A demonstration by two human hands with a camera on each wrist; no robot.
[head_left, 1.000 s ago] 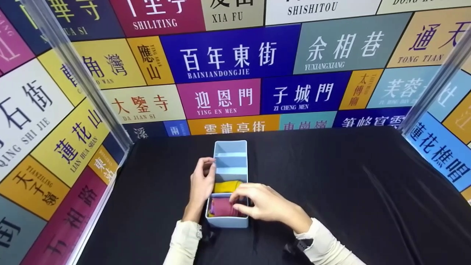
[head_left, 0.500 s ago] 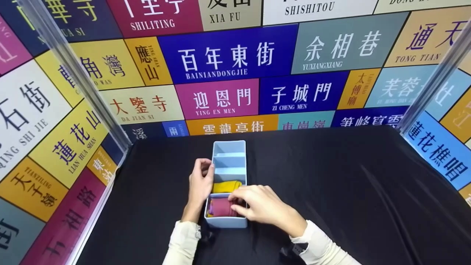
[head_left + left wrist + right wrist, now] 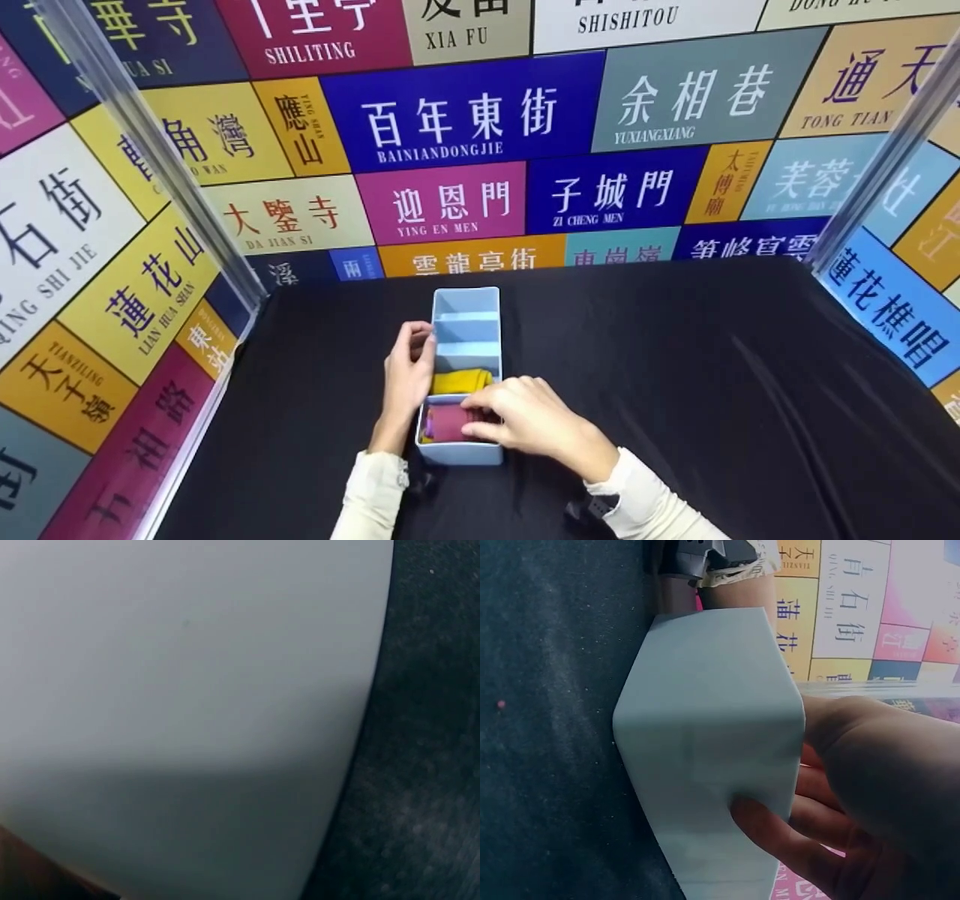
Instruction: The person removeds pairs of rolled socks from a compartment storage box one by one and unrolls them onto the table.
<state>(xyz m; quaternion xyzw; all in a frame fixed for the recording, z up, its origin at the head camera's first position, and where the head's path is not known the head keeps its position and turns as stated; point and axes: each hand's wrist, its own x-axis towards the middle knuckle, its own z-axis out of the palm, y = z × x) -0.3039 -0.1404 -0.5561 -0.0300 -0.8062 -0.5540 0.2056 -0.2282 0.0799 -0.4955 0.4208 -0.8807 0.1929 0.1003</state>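
Note:
In the head view, a long light blue divided box [image 3: 461, 453] has several compartments in a row. A rolled dusty-red sock [image 3: 448, 424] lies in the nearest one, with bits of yellow and purple at its left end. The compartment behind it holds a folded yellow sock [image 3: 459, 382]. My right hand [image 3: 536, 416] reaches over the right rim, thumb and index finger pinching the red roll's right end. In the right wrist view, another finger touches the box's outer wall [image 3: 705, 765]. My left hand [image 3: 409, 371] rests against the box's left side, fingers loosely bent at the rim.
The box stands on a black cloth-covered table [image 3: 660, 360]. Behind it rises a wall panel [image 3: 465, 109] of coloured street-name signs. Clear upright posts stand at the left [image 3: 172, 150] and right [image 3: 885, 165] table corners. The far compartments [image 3: 466, 330] show bare blue dividers.
My right thumb and fingers have shifted slightly left over the red sock, covering more of its right end. The left hand stays against the box; the head view has shifted a little.

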